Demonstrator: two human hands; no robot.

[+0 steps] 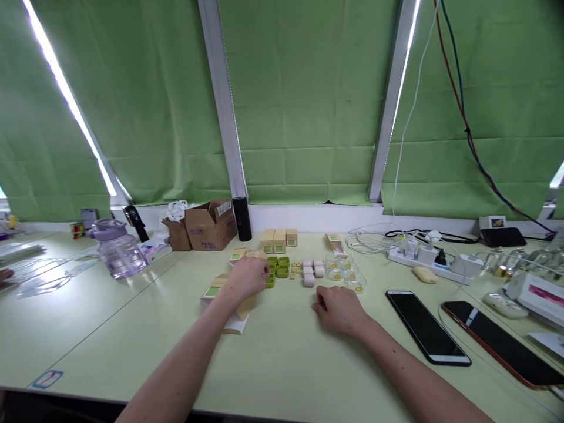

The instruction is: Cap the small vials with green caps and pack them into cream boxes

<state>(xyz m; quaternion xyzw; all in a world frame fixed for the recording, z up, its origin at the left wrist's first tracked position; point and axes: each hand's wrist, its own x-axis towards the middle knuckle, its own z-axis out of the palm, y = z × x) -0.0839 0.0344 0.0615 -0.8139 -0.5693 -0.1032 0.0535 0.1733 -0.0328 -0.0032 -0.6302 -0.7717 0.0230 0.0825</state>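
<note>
My left hand (250,276) is closed, with its curled fingers beside a group of small green square containers (282,271). What its fingers hold, if anything, is hidden. Folded cardboard pieces (214,289), tan and white with a green square, lie under and beside that wrist. My right hand (341,309) rests on the table in a loose fist, nothing visible in it. Just beyond it are several pale pink rounded blocks (309,280) and clear plastic cups (356,283) with yellow centres. Between the green and pink groups sit tiny tan pieces (295,269).
Small tan boxes (279,241) stand at the back, near a black cylinder (242,218) and an open carton (211,226). A purple jug (117,249) is at left. To the right lie two phones (427,326) and a power strip (434,265). Another person's hand (6,275) shows far left.
</note>
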